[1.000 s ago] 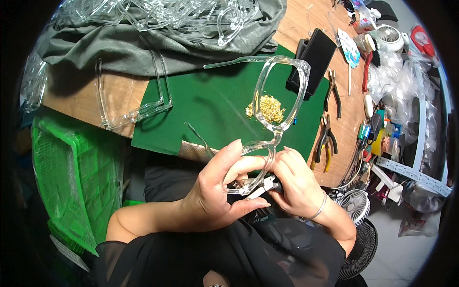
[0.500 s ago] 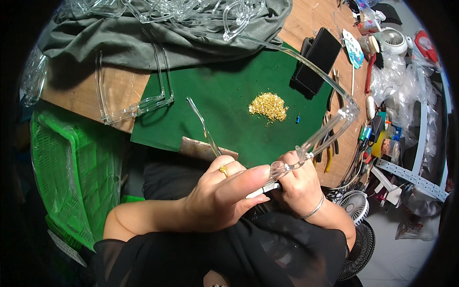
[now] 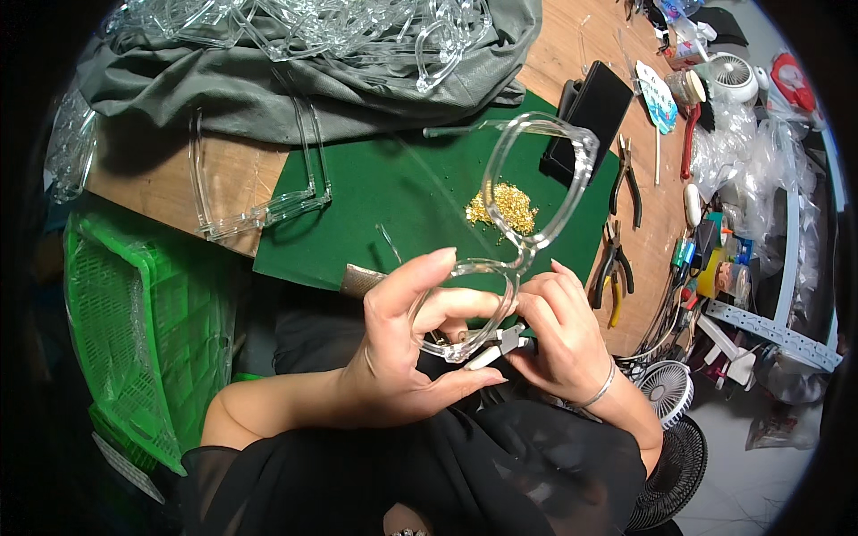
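Observation:
A clear eyeglass frame (image 3: 534, 241) is held up slantwise above the green mat, its two round rims showing. My left hand (image 3: 393, 335) has hold of the near rim, with fingers reaching through it and the thumb below. My right hand (image 3: 559, 335) is closed around a tool (image 3: 509, 341) with a grey metal head and a white strip; its handle is mostly hidden in the palm. The tool's head lies at the near rim's edge; I cannot tell whether it touches. Beyond lies a pile of small gold pieces (image 3: 502, 209) on the green mat (image 3: 357, 192).
Another clear frame (image 3: 268, 213) stands at the mat's left. Many clear frames (image 3: 340, 27) heap on a grey cloth (image 3: 206, 85) at the back. Pliers (image 3: 612, 268), a black phone-like slab (image 3: 597, 107) and cables lie right. A green crate (image 3: 152, 313) stands left.
The eyeglass frame has turned from nearly edge-on to showing both rims. My left index finger has lifted and spread from the thumb. The right hand keeps its grip on the tool.

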A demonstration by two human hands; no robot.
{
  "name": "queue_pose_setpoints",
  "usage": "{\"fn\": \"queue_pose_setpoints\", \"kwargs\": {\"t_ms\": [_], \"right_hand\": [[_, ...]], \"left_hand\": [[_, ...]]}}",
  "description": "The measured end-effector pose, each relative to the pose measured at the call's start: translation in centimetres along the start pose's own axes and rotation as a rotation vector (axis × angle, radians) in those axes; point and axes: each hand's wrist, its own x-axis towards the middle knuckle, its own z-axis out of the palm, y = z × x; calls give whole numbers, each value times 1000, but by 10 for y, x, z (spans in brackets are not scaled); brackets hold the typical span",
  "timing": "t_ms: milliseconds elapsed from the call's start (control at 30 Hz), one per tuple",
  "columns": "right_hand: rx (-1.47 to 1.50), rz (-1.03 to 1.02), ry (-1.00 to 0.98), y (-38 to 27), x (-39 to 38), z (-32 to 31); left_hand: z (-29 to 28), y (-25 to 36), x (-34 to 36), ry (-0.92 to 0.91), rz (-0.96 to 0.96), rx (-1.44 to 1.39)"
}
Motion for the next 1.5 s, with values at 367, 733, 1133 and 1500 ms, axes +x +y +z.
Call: {"fn": "queue_pose_setpoints", "kwargs": {"t_ms": [367,733,1133,1500], "right_hand": [[312,76,-40,10,0,13],[-136,256,109,40,-6,74],[815,573,32,20,-23,39],[1742,524,-647,-26,-8,15]], "left_hand": [[0,0,0,32,-136,-222],[1,-5,5,112,-234,-413],[-10,1,15,100,-152,-481],[-11,-8,2,114,190,477]]}}
